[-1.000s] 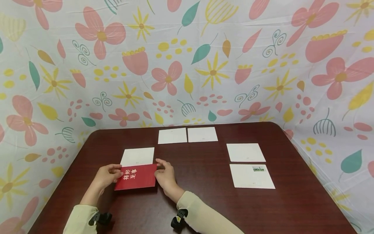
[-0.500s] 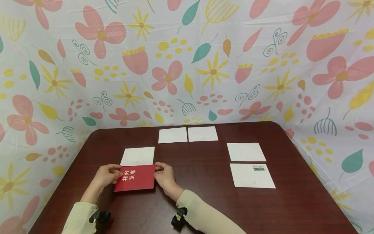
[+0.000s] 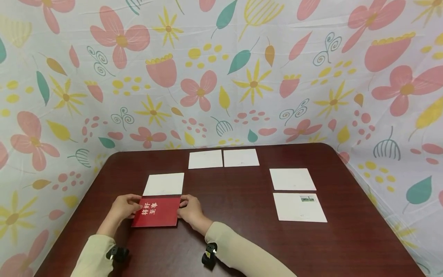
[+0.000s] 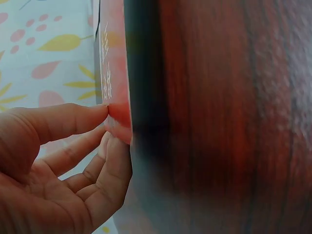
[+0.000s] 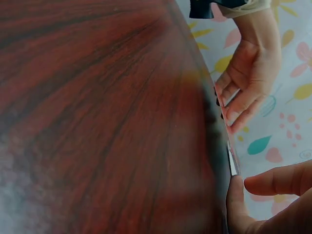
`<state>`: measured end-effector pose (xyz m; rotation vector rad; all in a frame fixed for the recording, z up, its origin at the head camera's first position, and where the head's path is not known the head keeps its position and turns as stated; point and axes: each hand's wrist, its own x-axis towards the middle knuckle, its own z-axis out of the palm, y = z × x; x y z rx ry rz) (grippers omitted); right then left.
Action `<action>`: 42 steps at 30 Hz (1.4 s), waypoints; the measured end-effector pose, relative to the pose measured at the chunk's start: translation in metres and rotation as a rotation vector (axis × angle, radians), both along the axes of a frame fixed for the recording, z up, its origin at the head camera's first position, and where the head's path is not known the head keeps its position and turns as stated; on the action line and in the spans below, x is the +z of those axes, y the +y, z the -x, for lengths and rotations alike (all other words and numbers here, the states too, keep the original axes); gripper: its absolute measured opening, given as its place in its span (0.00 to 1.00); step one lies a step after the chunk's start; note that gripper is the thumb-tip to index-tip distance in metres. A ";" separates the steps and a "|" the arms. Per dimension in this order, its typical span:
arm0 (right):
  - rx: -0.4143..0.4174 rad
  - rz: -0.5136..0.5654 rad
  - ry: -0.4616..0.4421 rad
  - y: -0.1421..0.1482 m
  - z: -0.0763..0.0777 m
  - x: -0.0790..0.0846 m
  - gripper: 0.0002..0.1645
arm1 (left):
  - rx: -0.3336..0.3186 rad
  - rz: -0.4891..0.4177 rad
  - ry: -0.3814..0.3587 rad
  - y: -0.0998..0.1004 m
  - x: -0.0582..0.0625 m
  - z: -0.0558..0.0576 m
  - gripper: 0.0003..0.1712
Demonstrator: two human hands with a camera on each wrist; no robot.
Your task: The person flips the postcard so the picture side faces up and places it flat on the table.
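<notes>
A red card [image 3: 157, 215] with white Chinese characters lies just in front of a white card [image 3: 164, 184] on the left of the table. My left hand [image 3: 122, 209] pinches its left edge. The left wrist view shows that thumb on the card's printed face [image 4: 117, 109] and the fingers curled beneath. At the opposite edge, my right hand [image 3: 192, 211] holds the card between thumb and fingers. In the right wrist view, the card is seen nearly edge-on [image 5: 232, 158], with the left hand [image 5: 251, 73] at its far end.
Two white cards [image 3: 205, 159] lie side by side at the table's back edge. On the right are a plain white card [image 3: 292, 179] and a white postcard [image 3: 299, 207] with a small printed picture. A flower-patterned cloth [image 3: 221, 77] hangs behind the dark wooden table [image 3: 235, 215].
The red card has shifted slightly left and toward me, widening the gap to the white card behind it. My right hand has moved left with it; the left hand has shifted only a little.
</notes>
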<state>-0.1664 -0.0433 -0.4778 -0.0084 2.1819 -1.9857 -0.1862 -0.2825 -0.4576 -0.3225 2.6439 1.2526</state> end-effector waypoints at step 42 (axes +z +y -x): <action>0.132 -0.222 0.003 0.005 0.020 0.006 0.28 | -0.055 0.228 0.038 0.009 0.005 0.013 0.18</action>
